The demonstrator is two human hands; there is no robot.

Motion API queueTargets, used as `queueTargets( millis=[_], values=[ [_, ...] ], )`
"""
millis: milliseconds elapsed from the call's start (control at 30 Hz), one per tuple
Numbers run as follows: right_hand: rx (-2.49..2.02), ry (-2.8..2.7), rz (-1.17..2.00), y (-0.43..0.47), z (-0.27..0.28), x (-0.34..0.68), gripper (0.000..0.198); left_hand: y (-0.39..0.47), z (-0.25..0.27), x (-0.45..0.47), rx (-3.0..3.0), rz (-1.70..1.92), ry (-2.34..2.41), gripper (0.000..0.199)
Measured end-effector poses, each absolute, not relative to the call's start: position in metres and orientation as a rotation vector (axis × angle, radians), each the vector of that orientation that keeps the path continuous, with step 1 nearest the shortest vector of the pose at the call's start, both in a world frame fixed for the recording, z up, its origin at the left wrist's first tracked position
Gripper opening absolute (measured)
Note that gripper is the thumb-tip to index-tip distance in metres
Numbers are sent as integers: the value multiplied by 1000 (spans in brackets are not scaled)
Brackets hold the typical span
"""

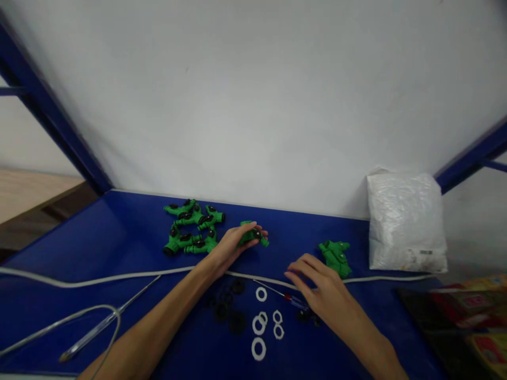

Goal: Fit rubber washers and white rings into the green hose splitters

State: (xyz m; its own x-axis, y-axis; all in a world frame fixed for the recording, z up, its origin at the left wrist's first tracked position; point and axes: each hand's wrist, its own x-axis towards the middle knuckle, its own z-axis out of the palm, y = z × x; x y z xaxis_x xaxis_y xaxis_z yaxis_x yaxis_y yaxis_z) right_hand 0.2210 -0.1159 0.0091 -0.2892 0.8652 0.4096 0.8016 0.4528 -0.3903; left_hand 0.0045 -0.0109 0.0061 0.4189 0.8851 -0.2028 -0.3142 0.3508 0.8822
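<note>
My left hand is wrapped around a green hose splitter with a black valve knob, held above the blue table near the wall. My right hand hovers over the table to the right, fingers loosely curved and slightly apart, with nothing visible in them. Beneath it, partly covered, lies a screwdriver with a clear and red handle. Just beyond that hand is a green splitter body without visible black knobs. Several finished-looking green splitters with black knobs lie grouped left of my left hand.
Several white rings and dark round caps lie between my forearms. Small black parts sit by my right wrist. A pale cable crosses the table. A clear-handled tool lies left; a white plastic package stands right.
</note>
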Motion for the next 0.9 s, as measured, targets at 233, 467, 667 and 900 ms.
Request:
queueTargets(
  millis=[233, 467, 667, 900],
  values=[
    [-1487, -2372, -164, -149, -11, 209, 10, -14, 2, 6, 771, 859, 704, 25],
    [-1408, -2440, -347, -138, -14, 206, 20, -14, 7, 4, 699, 885, 702, 21],
    [-1383, -2265, -174, -143, 8, 232, 20, -12, 6, 2, 643, 932, 704, 23],
    [-1389, -2139, 75, -107, 84, 214, 23, -15, 6, 3, 674, 887, 708, 24]
  ],
)
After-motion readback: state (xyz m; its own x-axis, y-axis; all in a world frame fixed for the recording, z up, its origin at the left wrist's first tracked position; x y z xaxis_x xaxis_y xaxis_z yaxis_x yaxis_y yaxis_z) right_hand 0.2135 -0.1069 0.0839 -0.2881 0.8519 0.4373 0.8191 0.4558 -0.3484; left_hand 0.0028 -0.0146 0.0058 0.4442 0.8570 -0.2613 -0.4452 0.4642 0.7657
